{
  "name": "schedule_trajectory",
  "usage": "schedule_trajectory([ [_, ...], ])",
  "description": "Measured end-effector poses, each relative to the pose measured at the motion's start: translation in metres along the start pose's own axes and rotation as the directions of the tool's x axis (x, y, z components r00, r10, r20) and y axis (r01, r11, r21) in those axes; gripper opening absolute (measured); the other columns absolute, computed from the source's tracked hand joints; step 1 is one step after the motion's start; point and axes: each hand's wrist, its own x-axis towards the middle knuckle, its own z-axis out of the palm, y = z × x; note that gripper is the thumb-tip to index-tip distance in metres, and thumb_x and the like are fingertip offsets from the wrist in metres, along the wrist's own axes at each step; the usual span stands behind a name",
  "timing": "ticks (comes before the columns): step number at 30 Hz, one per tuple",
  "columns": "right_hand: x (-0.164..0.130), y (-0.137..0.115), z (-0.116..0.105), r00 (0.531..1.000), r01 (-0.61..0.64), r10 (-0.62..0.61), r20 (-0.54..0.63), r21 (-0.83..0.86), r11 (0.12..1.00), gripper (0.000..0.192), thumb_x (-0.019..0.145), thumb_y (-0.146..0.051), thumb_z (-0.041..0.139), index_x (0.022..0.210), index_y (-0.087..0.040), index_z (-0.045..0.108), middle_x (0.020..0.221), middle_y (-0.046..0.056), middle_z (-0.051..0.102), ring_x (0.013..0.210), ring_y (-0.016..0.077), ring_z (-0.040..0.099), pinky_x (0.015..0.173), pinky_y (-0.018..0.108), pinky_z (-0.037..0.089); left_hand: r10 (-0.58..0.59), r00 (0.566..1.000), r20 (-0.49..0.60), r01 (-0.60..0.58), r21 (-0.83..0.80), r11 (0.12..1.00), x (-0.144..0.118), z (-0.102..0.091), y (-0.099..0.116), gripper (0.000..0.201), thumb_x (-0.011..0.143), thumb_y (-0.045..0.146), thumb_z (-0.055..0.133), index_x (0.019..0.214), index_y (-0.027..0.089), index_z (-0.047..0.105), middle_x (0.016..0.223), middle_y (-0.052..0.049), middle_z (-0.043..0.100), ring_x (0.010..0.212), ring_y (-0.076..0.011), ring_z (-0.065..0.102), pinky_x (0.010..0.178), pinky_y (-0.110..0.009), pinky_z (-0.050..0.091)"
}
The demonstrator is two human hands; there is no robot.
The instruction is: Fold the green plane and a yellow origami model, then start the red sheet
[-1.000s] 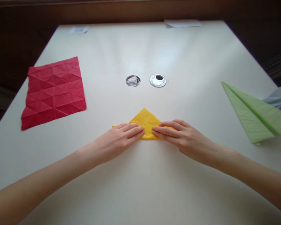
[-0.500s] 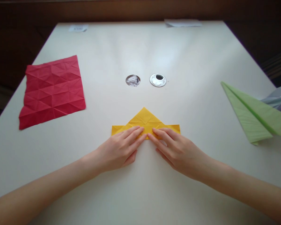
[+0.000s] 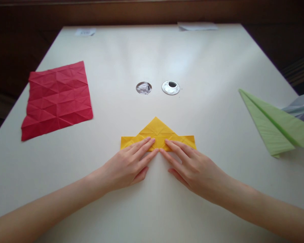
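the yellow paper point(image 3: 158, 135) lies flat on the pale table point(image 3: 152, 202), just nearer the viewer than the two round holes point(image 3: 170, 87). it is folded into a low triangle peak above a long narrow band, creased all over. the left hand point(image 3: 128, 165) lies palm down at the band's near edge, fingers point(image 3: 144, 143) extended and close together, tips pressing the paper. the right hand point(image 3: 192, 167) mirrors it, fingers straight and slightly spread, tips on the band, nearly meeting the left hand's at the middle. neither hand clamps anything. well left of the yellow paper lies a creased red sheet point(image 3: 57, 99); well right, a green paper plane point(image 3: 276, 125). nothing lies between them and the hands.
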Motion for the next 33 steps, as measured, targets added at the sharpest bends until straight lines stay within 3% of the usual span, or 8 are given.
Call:
schedule_trajectory([
  [8, 0.004, -0.026, 0.007, 1.0, -0.02, 0.018, -0.021, -0.101, 0.995, 0.037, 0.081, -0.011, 0.048, 0.113, 0.005, 0.058, 0.121, 0.022, 0.057, 0.11, 0.0321, 0.053, 0.093, 0.041, 0.046, -0.012, 0.991, -0.131, 0.042, 0.224, 0.974, 0.008, 0.002, 0.031, 0.042, 0.087, 0.018, 0.037, 0.122, -0.002, 0.05, 0.124, -0.016, 0.057, 0.116, -0.0263, 0.052, 0.099, -0.036, 0.039],
  [16, 0.008, -0.036, 0.008, 0.985, -0.154, 0.145, -0.091, -0.1, 0.983, 0.04, 0.086, -0.022, 0.046, 0.113, 0.005, 0.057, 0.113, 0.02, 0.061, 0.105, 0.0298, 0.053, 0.091, 0.04, 0.042, -0.089, 0.975, -0.202, 0.159, 0.362, 0.919, 0.013, 0.008, 0.049, 0.043, 0.085, 0.02, 0.038, 0.117, -0.004, 0.053, 0.118, -0.018, 0.061, 0.109, -0.0272, 0.058, 0.094, -0.036, 0.043],
  [23, 0.005, -0.037, 0.007, 0.977, -0.199, 0.193, -0.09, -0.069, 0.977, 0.04, 0.086, -0.023, 0.045, 0.113, 0.005, 0.058, 0.108, 0.018, 0.062, 0.102, 0.0291, 0.051, 0.09, 0.04, 0.04, -0.203, 0.943, -0.262, 0.283, 0.317, 0.905, 0.01, 0.007, 0.054, 0.041, 0.084, 0.02, 0.038, 0.112, 0.0, 0.059, 0.113, -0.015, 0.065, 0.104, -0.0245, 0.061, 0.088, -0.034, 0.046],
  [33, 0.005, -0.037, 0.01, 0.978, -0.198, 0.191, -0.085, -0.079, 0.977, 0.042, 0.088, -0.025, 0.041, 0.114, 0.003, 0.058, 0.111, 0.017, 0.061, 0.102, 0.0282, 0.05, 0.09, 0.039, 0.039, -0.249, 0.936, -0.248, 0.332, 0.389, 0.859, -0.008, -0.001, 0.046, 0.04, 0.083, 0.02, 0.041, 0.109, -0.003, 0.06, 0.106, -0.018, 0.067, 0.095, -0.0262, 0.064, 0.083, -0.036, 0.046],
])
